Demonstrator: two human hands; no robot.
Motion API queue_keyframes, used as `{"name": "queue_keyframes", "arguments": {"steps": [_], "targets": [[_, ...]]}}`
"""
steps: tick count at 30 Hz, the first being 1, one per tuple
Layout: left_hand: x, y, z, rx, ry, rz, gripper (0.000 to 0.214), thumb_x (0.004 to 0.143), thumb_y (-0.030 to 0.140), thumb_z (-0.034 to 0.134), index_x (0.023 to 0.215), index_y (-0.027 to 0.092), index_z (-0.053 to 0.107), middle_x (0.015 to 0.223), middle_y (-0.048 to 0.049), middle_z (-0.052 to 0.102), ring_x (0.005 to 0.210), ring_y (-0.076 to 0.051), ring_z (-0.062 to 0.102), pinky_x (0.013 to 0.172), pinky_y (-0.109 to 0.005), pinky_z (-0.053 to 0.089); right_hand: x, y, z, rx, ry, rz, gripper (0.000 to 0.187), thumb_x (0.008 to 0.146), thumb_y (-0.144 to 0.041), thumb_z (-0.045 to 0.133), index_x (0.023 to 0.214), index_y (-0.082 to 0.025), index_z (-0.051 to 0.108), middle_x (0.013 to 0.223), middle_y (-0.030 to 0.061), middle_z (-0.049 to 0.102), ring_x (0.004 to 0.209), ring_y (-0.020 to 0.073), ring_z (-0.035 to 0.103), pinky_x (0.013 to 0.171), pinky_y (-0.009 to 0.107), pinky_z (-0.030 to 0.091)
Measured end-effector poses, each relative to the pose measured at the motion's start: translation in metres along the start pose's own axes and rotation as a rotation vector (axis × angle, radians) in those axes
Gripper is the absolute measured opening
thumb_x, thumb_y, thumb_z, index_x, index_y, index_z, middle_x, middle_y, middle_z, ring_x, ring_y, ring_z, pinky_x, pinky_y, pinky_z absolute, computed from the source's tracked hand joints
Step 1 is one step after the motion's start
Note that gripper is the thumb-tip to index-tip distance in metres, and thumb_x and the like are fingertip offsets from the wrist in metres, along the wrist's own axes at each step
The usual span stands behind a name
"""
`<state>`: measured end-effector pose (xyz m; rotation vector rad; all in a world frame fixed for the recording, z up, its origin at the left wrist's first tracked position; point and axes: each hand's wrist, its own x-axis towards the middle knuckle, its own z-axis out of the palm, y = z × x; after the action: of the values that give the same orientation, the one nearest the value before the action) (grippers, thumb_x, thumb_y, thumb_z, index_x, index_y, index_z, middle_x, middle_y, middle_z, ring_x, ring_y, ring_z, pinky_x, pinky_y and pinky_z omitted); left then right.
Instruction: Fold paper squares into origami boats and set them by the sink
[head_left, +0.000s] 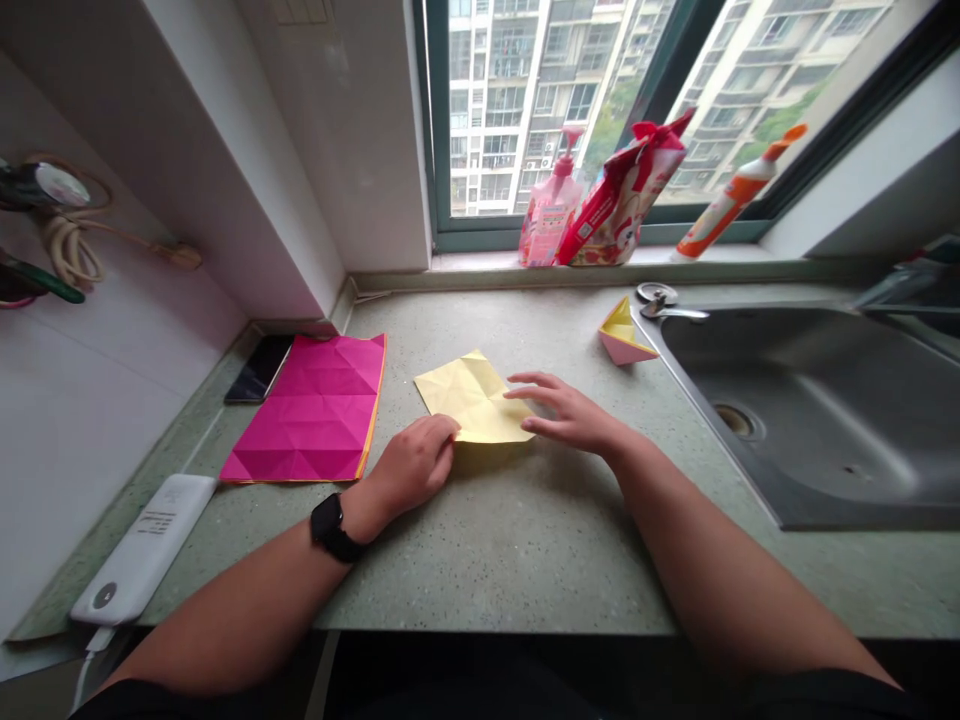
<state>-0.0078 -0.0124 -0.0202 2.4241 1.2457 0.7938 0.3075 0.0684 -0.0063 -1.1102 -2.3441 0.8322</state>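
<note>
A creased sheet of pale yellow paper [474, 395] lies on the counter in front of me, its near edge slightly raised. At its lower left corner, my left hand [416, 455] pinches the edge between thumb and fingers; a black watch sits on that wrist. My right hand [562, 410] is at the paper's right side with its fingers apart, the tips over or touching the right edge. Left of the yellow sheet rests a stack of creased magenta paper [311, 405] with orange-yellow edges. A folded pink and yellow paper boat [625, 340] stands beyond my right hand.
A steel sink [840, 400] with a faucet [667, 308] takes up the right. On the sill stand a pink pump bottle [551, 215], a red bag [626, 200] and an orange-white bottle [731, 205]. A phone [259, 370] and white power bank [146, 550] lie left.
</note>
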Motion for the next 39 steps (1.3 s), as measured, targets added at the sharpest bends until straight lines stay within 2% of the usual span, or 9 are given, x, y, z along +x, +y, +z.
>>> {"name": "queue_keyframes", "arguments": {"steps": [3, 6, 11, 16, 21, 26, 30, 36, 39], "targets": [[-0.004, 0.000, -0.005, -0.067, 0.005, -0.042, 0.020, 0.107, 0.016, 0.047, 0.121, 0.022, 0.061, 0.115, -0.0104, 0.076, 0.108, -0.026, 0.074, 0.096, -0.043, 0.061, -0.003, -0.008, 0.001, 0.041, -0.102, -0.075, 0.060, 0.087, -0.054, 0.088, 0.142, -0.034, 0.075, 0.164, 0.0085, 0.060, 0.157, 0.0349, 0.049, 0.131, 0.058, 0.039], [-0.009, 0.000, -0.011, -0.121, -0.012, -0.077, 0.023, 0.110, 0.018, 0.046, 0.127, 0.021, 0.060, 0.120, -0.0112, 0.077, 0.111, -0.026, 0.074, 0.098, -0.043, 0.062, -0.003, -0.009, 0.007, 0.025, -0.161, -0.109, 0.058, 0.088, -0.043, 0.089, 0.144, -0.035, 0.075, 0.153, 0.0088, 0.069, 0.145, 0.0320, 0.062, 0.126, 0.054, 0.047], [-0.015, -0.001, -0.015, -0.150, -0.063, -0.075, 0.029, 0.108, 0.017, 0.049, 0.135, 0.021, 0.058, 0.129, -0.0120, 0.075, 0.118, -0.026, 0.073, 0.102, -0.043, 0.061, 0.001, 0.006, 0.016, -0.035, -0.112, -0.270, 0.047, 0.093, -0.010, 0.072, 0.130, -0.036, 0.082, 0.131, 0.0036, 0.082, 0.122, 0.0245, 0.075, 0.110, 0.046, 0.060], [-0.016, -0.004, -0.012, -0.071, -0.097, -0.071, 0.032, 0.095, 0.009, 0.059, 0.125, 0.020, 0.063, 0.123, -0.0117, 0.076, 0.117, -0.029, 0.072, 0.103, -0.048, 0.060, 0.000, 0.003, 0.014, 0.001, -0.139, -0.310, 0.045, 0.096, -0.010, 0.069, 0.129, -0.036, 0.083, 0.126, 0.0020, 0.084, 0.116, 0.0220, 0.076, 0.102, 0.039, 0.062], [-0.012, -0.005, -0.015, -0.078, -0.127, -0.095, 0.027, 0.096, 0.007, 0.055, 0.117, 0.021, 0.066, 0.115, -0.0087, 0.077, 0.111, -0.027, 0.072, 0.099, -0.045, 0.059, -0.001, -0.006, 0.016, -0.068, -0.132, -0.242, 0.043, 0.094, -0.013, 0.072, 0.129, -0.034, 0.083, 0.131, 0.0049, 0.082, 0.115, 0.0242, 0.075, 0.101, 0.041, 0.061], [-0.011, -0.004, -0.018, -0.039, -0.154, -0.131, 0.014, 0.106, 0.020, 0.053, 0.109, 0.020, 0.066, 0.106, -0.0100, 0.075, 0.103, -0.028, 0.071, 0.092, -0.045, 0.058, -0.001, -0.012, 0.011, -0.027, -0.163, -0.212, 0.027, 0.101, -0.018, 0.063, 0.109, -0.029, 0.085, 0.106, 0.0046, 0.085, 0.097, 0.0206, 0.075, 0.090, 0.035, 0.059], [-0.010, -0.004, -0.018, 0.014, -0.135, -0.169, 0.011, 0.107, 0.026, 0.057, 0.106, 0.019, 0.065, 0.104, -0.0105, 0.075, 0.101, -0.029, 0.070, 0.091, -0.046, 0.057, -0.002, -0.021, 0.006, -0.016, -0.193, -0.070, 0.020, 0.101, -0.028, 0.063, 0.093, -0.023, 0.081, 0.086, 0.0051, 0.079, 0.078, 0.0184, 0.069, 0.076, 0.032, 0.053], [-0.008, -0.003, -0.017, 0.005, -0.119, -0.279, 0.011, 0.106, 0.029, 0.066, 0.101, 0.020, 0.063, 0.095, -0.0069, 0.076, 0.088, -0.026, 0.071, 0.085, -0.041, 0.054, 0.001, -0.027, 0.009, 0.021, -0.231, 0.205, 0.025, 0.097, -0.037, 0.064, 0.084, -0.020, 0.075, 0.072, 0.0013, 0.071, 0.063, 0.0152, 0.058, 0.062, 0.029, 0.040], [-0.007, -0.003, -0.017, -0.041, -0.089, -0.349, 0.017, 0.103, 0.029, 0.071, 0.115, 0.020, 0.063, 0.093, -0.0048, 0.078, 0.088, -0.025, 0.073, 0.085, -0.040, 0.054, 0.004, -0.029, 0.014, -0.009, -0.187, 0.281, 0.023, 0.095, -0.038, 0.065, 0.081, -0.021, 0.069, 0.070, -0.0005, 0.067, 0.064, 0.0153, 0.057, 0.062, 0.029, 0.037]]}}
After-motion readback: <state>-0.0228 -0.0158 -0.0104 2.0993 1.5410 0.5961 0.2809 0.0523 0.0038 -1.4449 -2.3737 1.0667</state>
